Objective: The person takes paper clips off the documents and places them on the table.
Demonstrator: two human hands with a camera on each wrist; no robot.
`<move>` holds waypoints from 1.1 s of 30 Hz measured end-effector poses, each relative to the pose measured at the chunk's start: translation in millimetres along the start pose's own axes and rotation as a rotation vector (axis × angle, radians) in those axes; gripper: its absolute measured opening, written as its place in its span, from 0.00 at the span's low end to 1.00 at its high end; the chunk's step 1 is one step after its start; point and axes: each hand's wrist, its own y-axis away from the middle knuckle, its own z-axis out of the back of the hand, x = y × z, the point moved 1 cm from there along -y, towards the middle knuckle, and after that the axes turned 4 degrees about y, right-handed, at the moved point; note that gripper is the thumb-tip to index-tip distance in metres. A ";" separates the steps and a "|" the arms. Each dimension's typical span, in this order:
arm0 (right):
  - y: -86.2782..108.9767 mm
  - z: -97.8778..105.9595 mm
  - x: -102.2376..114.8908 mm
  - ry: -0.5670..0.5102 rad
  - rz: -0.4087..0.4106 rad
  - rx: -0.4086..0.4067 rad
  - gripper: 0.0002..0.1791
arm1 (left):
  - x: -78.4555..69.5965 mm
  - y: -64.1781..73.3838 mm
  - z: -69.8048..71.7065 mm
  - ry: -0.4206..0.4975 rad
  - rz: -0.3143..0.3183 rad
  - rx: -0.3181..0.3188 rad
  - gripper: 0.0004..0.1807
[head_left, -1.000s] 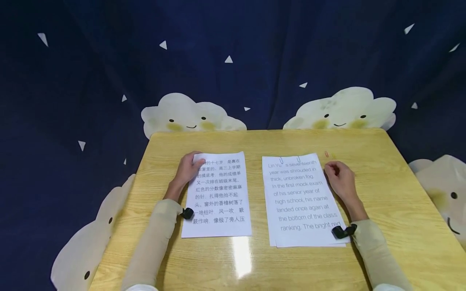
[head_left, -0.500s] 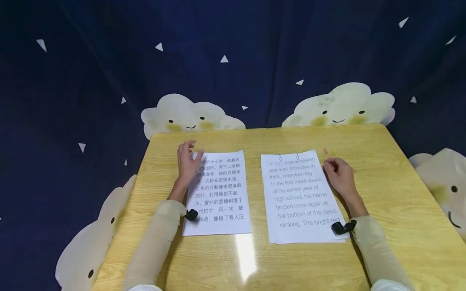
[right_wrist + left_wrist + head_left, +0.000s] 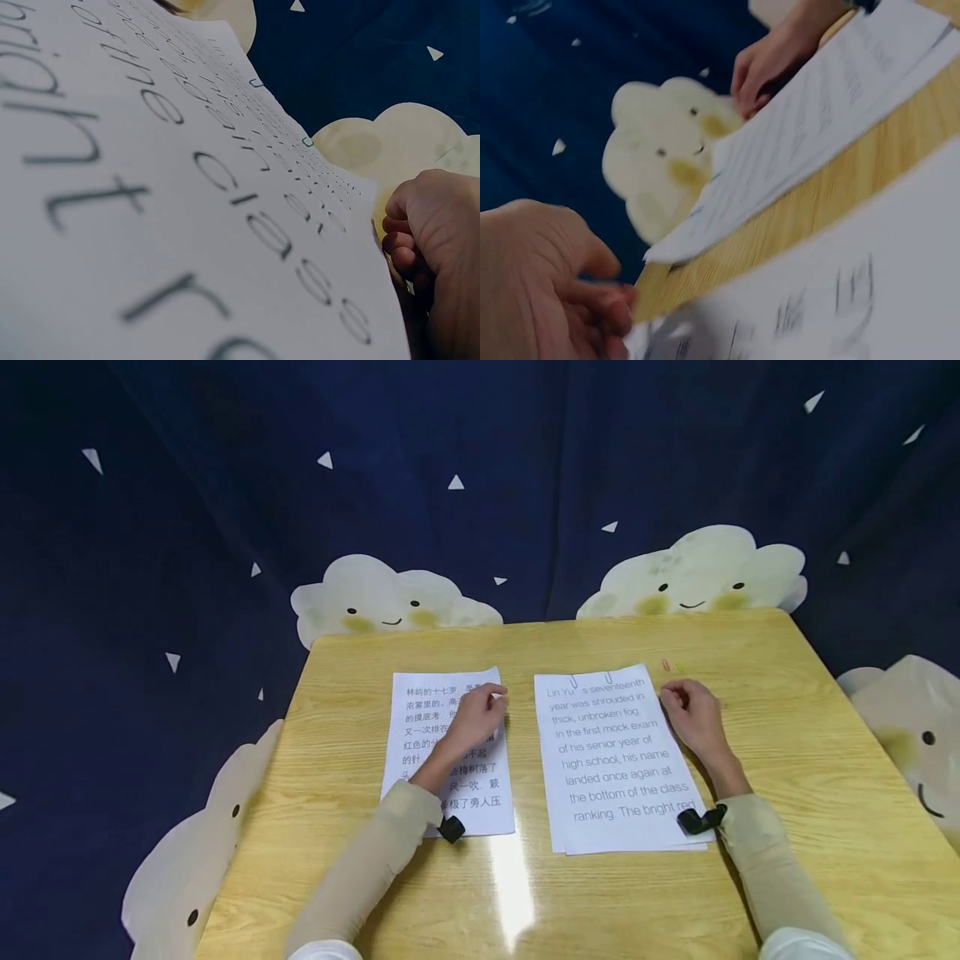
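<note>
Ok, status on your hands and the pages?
Left hand over Chinese page, nothing visibly held, hiding part of it. Right hand curled beside English pages, grip unclear. Two clips at English pages' top edge.

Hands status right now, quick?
Left hand: open, fingers loosely bent over the left page, nothing visible in them.
Right hand: fingers curled beside the right-hand pages; can't tell if it's holding anything.
</note>
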 end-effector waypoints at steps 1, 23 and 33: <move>-0.1 0.2 -0.2 0.001 0.003 0.000 0.13 | -2.7 -1.1 -6.2 -0.019 0.021 0.037 0.20; 3.1 -4.8 1.0 0.041 0.060 0.027 0.14 | -18.0 -23.6 -58.0 -0.011 0.098 0.037 0.19; 2.8 -4.3 -0.4 0.037 0.084 0.019 0.12 | -18.9 -32.5 -70.3 0.110 0.053 -0.043 0.13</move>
